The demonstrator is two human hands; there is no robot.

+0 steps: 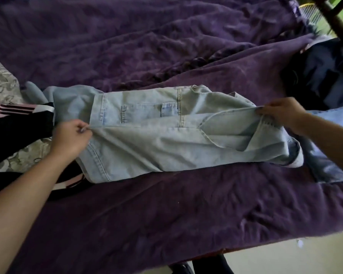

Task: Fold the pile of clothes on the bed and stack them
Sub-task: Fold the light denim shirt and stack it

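A pair of light blue jeans (166,143) lies lengthwise across the purple blanket (147,214) on the bed, one layer folded over the other. My left hand (69,141) pinches the upper layer's edge at the left end. My right hand (279,111) grips the fabric edge at the right end, fingers curled over it. At the left lies a pile of clothes: a black garment with pink and white stripes (18,119) and a grey patterned piece (2,84).
A dark navy garment (321,76) lies at the right of the bed, with more blue denim (333,119) beside my right wrist. The bed's near edge and pale floor (285,260) show at the bottom right. A dark post (337,22) crosses the top right corner.
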